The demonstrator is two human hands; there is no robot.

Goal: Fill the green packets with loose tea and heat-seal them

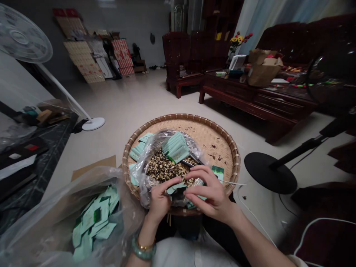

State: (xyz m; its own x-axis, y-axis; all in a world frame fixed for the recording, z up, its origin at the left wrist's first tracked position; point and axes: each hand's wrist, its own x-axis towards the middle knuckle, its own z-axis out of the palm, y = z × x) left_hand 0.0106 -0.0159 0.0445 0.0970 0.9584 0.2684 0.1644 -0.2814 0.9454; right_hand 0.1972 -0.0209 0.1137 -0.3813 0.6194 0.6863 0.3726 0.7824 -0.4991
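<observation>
My left hand [161, 196] is closed on a small pale green packet [177, 188], its index finger lying along the packet's upper edge. Close to that packet's right side, my right hand [210, 193] has its fingers bent and apart. Beneath and beyond both hands, a clear plastic bag [141, 168] holds a loose dark and pale yellow dried mix [164, 168]. A fanned stack of green packets [176, 146] rests on the mix. Beside it lies a dark two-pronged tool [197, 158]; whether my right hand touches it, I cannot tell.
The bag sits in a round woven bamboo tray [235, 148], with more packets [138, 150] along its left side. At lower left, a big clear bag [50, 218] contains many packets [96, 218]. A black fan base [269, 172] and white cable [256, 217] are at right.
</observation>
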